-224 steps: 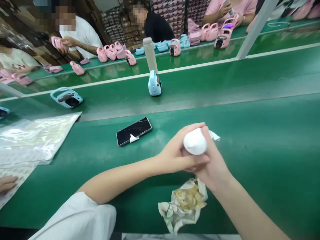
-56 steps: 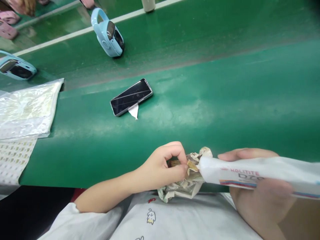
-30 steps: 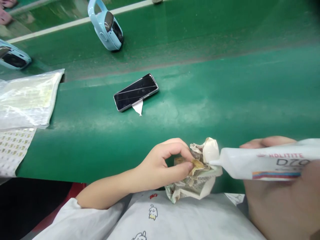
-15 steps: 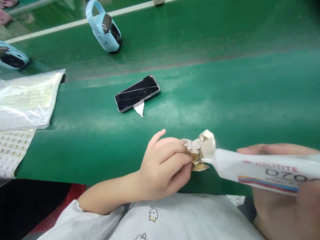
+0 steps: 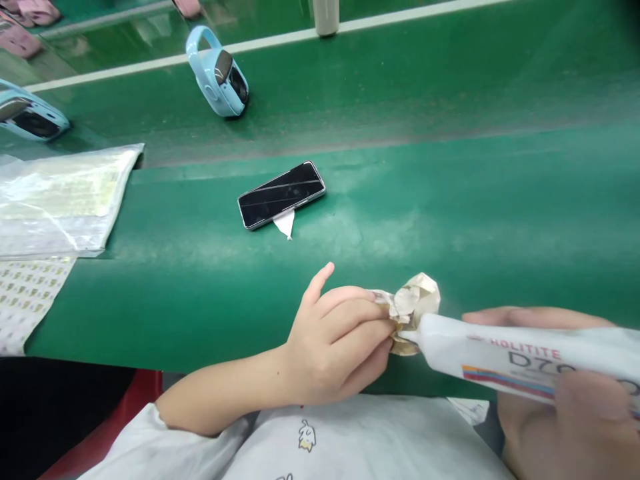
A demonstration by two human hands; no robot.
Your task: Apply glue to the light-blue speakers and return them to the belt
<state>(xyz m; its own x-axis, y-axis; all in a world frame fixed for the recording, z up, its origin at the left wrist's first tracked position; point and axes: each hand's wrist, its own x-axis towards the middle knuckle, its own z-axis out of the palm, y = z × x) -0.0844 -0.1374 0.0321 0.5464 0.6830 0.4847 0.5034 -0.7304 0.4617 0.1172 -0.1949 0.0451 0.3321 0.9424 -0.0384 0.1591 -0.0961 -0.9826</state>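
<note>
The left hand point(image 5: 340, 340) reaches over the near part of a green work surface point(image 5: 450, 220), its fingertips gathered and pinching crumpled paper point(image 5: 417, 297), with one finger raised apart from the rest. To its right, the right hand point(image 5: 585, 413) is wrapped around a white tube point(image 5: 500, 357) with red and grey lettering and coloured stripes. The tube lies almost level, its narrow nozzle pointing at the left fingertips and meeting the paper there.

The surface is smooth and glossy, with soft patches of reflected light ahead of the left hand. Beyond that hand and a little to its left lies a dark phone point(image 5: 280, 193), a white scrap point(image 5: 286, 222) poking out at its near edge. Farther out in that direction stands a light-blue case point(image 5: 223, 83) with a loop handle; another blue case point(image 5: 33, 117) is well to the left of it, cut by the frame. Well left of the left hand, a clear plastic bag point(image 5: 65, 200) partly covers a printed sheet point(image 5: 35, 297).

Far ahead of both hands, a pale strip point(image 5: 425, 13) crosses the green, with the foot of a greyish cylinder point(image 5: 327, 17) at it. Pink pieces point(image 5: 20, 37) sit past the strip, far to the left. Nearer than the left hand are a white shirt point(image 5: 375, 433) and, left of its forearm, something red point(image 5: 105, 433) below the surface's edge.
</note>
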